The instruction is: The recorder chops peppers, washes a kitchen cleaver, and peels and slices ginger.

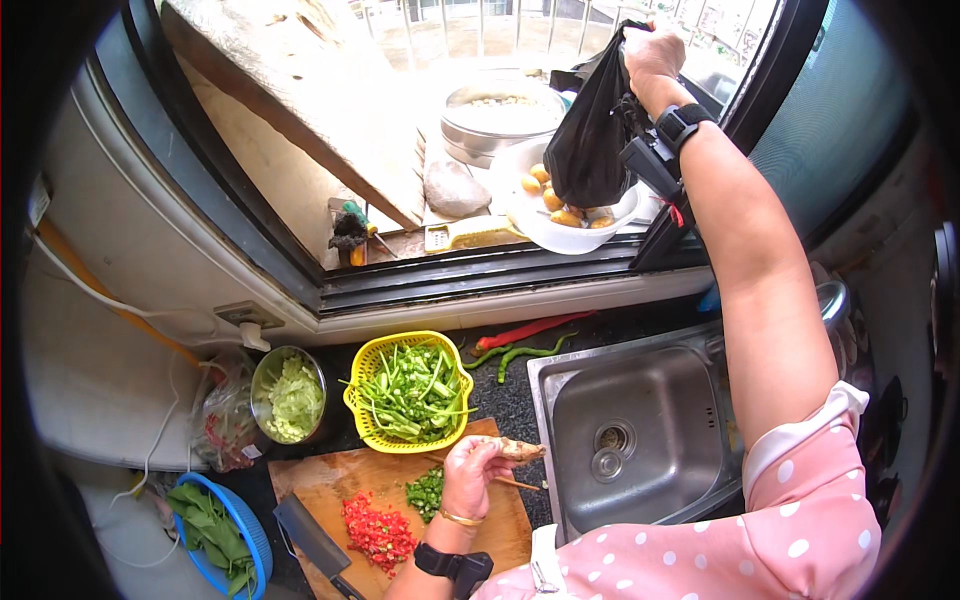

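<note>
Over the front right part of the wooden cutting board (442,547), my left hand (471,472) pinches a knobbly ginger root (520,450) between thumb and fingers. A wooden chopstick (517,484) passes beneath that hand. My right hand (654,54) reaches through the window and grips the top of a black plastic bag (589,135). The bag hangs over a white plastic basin (551,238) and hides part of the potatoes (553,199) inside. On the board lie chopped red chili (379,531), chopped green chili (426,493) and a cleaver (313,531).
A stainless steel sink (637,435) lies right of the board. Behind the board stands a yellow basket (409,446) of cut green stems, beside a metal bowl (289,397) of shredded vegetable. A blue basket (251,525) holds leaves. Whole chilies (529,350) lie below the window frame (480,271).
</note>
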`<state>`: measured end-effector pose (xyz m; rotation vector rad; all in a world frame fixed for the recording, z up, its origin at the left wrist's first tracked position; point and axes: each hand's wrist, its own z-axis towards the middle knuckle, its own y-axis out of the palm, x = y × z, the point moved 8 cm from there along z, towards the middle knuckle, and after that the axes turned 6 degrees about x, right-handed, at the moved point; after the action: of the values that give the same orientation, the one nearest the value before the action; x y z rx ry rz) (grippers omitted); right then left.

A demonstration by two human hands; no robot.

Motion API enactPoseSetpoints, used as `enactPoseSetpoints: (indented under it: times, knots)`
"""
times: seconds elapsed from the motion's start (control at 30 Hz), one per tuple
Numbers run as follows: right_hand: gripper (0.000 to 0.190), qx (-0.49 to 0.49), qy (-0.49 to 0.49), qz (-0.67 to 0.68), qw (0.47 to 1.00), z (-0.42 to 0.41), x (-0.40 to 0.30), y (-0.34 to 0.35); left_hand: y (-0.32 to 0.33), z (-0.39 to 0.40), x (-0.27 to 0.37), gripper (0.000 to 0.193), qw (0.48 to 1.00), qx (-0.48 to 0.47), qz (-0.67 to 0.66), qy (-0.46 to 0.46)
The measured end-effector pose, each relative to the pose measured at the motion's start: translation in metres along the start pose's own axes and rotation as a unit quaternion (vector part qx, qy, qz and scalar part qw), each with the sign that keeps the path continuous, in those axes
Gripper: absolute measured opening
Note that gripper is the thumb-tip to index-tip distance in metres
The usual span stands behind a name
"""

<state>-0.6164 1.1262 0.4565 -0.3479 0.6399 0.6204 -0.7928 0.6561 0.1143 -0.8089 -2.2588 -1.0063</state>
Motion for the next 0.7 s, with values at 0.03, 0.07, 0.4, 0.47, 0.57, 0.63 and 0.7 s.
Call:
enactPoseSetpoints:
  times: [0.03, 0.07, 0.4, 0.47, 0.57, 0.63, 0.7]
  knots:
    - [0.019, -0.015, 0.024, 0.038, 0.999, -0.004, -0.001, 0.005, 0.000, 0.000, 0.000, 0.010, 1.000, -0.001, 0.001, -0.001]
    - [0.019, -0.029, 0.047, 0.075, 0.996, -0.008, -0.002, 0.010, -0.001, 0.001, 0.000, 0.009, 1.000, 0.006, 0.000, -0.002]
    - [0.025, -0.159, -0.071, -0.062, 0.983, -0.037, -0.034, 0.030, -0.001, 0.005, 0.003, 0.011, 0.999, 0.012, -0.032, -0.003]
    - [0.027, -0.128, -0.142, -0.081, 0.978, -0.033, -0.034, 0.021, 0.006, 0.004, 0.003, 0.011, 0.999, -0.001, -0.034, -0.004]
    - [0.026, -0.217, -0.202, -0.111, 0.949, -0.045, -0.056, 0.020, 0.004, -0.002, 0.000, 0.011, 0.999, -0.003, -0.035, -0.004]
    - [0.029, -0.405, -0.066, -0.149, 0.900, -0.079, -0.057, 0.025, 0.000, -0.008, 0.002, 0.012, 0.999, 0.008, -0.035, 0.001]
    - [0.032, -0.447, -0.094, -0.191, 0.869, -0.099, -0.057, 0.022, 0.005, 0.002, -0.001, 0.014, 0.999, 0.001, -0.040, 0.011]
